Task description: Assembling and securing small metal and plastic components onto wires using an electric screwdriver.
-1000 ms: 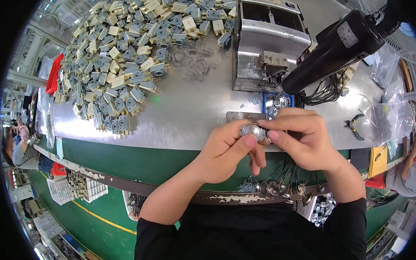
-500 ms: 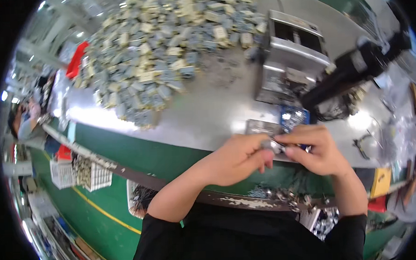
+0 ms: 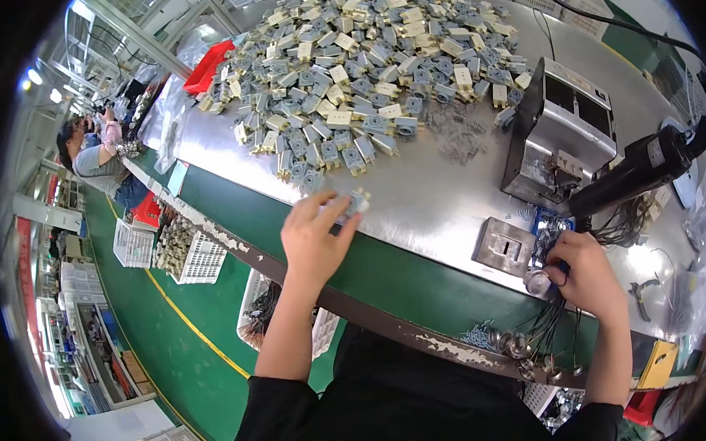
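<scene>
My left hand (image 3: 316, 236) is over the table's near edge, thumb and fingers pinched around a small grey-and-cream plastic block (image 3: 357, 205), slightly blurred. That block is just below a large heap of similar blocks (image 3: 340, 95). On the right, my right hand (image 3: 582, 272) has its fingers curled at a round silver metal cap (image 3: 538, 282); part of its grip is hidden. Beside those fingers are a blue tray of small metal parts (image 3: 544, 232) and a flat metal fixture block with a slot (image 3: 502, 246).
A steel box-shaped machine (image 3: 562, 128) and a black cylindrical tool (image 3: 631, 173) stand at the right. Round metal parts with black leads (image 3: 524, 355) lie along the front edge near small screws (image 3: 476, 335). Pliers (image 3: 642, 298) lie far right. Another person (image 3: 102, 160) works at far left.
The hands, earlier together at the round metal part, are now apart. My left hand has moved left and holds a block; my right stays by the tray. The view has shifted.
</scene>
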`<state>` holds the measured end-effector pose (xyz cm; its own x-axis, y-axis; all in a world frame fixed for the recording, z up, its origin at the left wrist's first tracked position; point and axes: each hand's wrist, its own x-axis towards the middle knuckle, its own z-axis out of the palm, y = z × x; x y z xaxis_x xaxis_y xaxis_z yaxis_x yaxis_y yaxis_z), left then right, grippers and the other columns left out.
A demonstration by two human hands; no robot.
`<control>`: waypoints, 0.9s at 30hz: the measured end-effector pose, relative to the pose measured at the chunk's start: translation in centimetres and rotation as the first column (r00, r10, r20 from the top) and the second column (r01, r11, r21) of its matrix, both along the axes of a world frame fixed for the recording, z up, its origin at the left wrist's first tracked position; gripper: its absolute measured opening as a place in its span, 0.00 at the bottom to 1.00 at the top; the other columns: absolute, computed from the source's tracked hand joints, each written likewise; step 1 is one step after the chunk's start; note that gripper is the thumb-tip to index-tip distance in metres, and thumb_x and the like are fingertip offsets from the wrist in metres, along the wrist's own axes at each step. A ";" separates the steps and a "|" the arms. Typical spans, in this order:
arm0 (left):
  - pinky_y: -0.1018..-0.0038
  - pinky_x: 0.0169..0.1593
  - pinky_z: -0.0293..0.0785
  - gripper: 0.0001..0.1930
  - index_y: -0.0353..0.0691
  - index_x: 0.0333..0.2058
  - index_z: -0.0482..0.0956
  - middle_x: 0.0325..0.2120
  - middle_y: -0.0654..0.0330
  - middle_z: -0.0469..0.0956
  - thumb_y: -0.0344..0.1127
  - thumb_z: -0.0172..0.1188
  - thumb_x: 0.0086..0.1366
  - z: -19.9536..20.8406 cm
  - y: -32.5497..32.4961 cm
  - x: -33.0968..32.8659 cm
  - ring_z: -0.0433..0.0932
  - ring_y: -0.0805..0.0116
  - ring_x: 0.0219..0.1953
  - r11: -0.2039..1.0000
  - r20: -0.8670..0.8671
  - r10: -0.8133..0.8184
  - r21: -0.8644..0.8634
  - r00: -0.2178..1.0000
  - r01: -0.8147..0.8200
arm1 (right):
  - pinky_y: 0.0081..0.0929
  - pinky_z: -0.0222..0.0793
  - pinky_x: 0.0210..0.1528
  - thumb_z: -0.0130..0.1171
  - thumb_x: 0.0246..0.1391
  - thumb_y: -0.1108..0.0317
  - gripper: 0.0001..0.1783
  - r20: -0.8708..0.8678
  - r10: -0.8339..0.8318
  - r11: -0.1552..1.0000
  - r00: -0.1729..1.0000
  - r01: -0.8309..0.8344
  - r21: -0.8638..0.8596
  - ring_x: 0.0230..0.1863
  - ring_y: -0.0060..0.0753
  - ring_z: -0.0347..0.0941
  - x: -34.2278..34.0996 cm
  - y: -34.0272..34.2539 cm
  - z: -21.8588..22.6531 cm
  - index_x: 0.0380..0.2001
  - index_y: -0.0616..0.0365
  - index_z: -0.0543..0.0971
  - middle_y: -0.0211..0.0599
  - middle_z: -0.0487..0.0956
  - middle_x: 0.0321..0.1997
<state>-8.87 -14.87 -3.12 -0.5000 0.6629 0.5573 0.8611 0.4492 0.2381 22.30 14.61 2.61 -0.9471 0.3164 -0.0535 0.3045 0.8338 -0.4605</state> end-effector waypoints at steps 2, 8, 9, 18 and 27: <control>0.67 0.42 0.80 0.18 0.43 0.45 0.87 0.39 0.59 0.85 0.36 0.76 0.54 -0.3 0.5 1.0 0.84 0.57 0.39 0.996 0.153 -0.084 0.034 0.985 0.080 | 0.44 0.69 0.44 0.68 0.41 0.78 0.09 -0.009 0.011 1.000 1.000 -0.011 0.001 0.39 0.55 0.73 0.0 0.0 -0.3 0.30 0.64 0.80 0.46 0.77 0.33; 0.72 0.41 0.82 0.31 0.38 0.53 0.81 0.38 0.57 0.88 0.30 0.81 0.48 2.3 3.1 3.5 0.86 0.64 0.35 0.890 0.384 -0.455 0.201 0.803 0.409 | 0.43 0.68 0.43 0.58 0.47 0.84 0.10 -0.064 0.010 1.000 0.998 -0.011 -0.013 0.37 0.57 0.71 -0.3 0.2 -0.2 0.35 0.65 0.73 0.51 0.74 0.32; 0.72 0.40 0.81 0.29 0.38 0.50 0.82 0.37 0.57 0.87 0.29 0.81 0.47 2.8 3.9 3.8 0.85 0.64 0.34 0.858 0.358 -0.512 0.244 0.780 0.451 | 0.43 0.68 0.43 0.58 0.47 0.84 0.10 -0.053 0.000 1.000 0.999 -0.001 -0.013 0.37 0.57 0.71 -0.1 0.3 -0.3 0.35 0.65 0.73 0.51 0.74 0.32; 0.71 0.38 0.80 0.18 0.39 0.38 0.87 0.34 0.59 0.86 0.29 0.80 0.47 4.6 10.6 5.9 0.84 0.63 0.34 0.692 0.424 -0.703 0.219 0.571 0.688 | 0.22 0.67 0.37 0.58 0.63 0.80 0.05 -0.320 -0.341 0.913 0.884 0.230 -0.337 0.32 0.22 0.71 2.1 0.9 -0.5 0.38 0.62 0.72 0.33 0.76 0.32; 0.68 0.39 0.79 0.11 0.46 0.35 0.89 0.37 0.64 0.87 0.33 0.76 0.51 1.9 14.8 6.7 0.82 0.62 0.35 0.570 0.365 -0.793 0.159 0.488 0.807 | 0.17 0.69 0.33 0.60 0.63 0.79 0.10 -0.348 -0.420 0.799 0.839 0.159 -0.580 0.30 0.17 0.71 2.4 1.1 0.4 0.43 0.60 0.69 0.31 0.76 0.34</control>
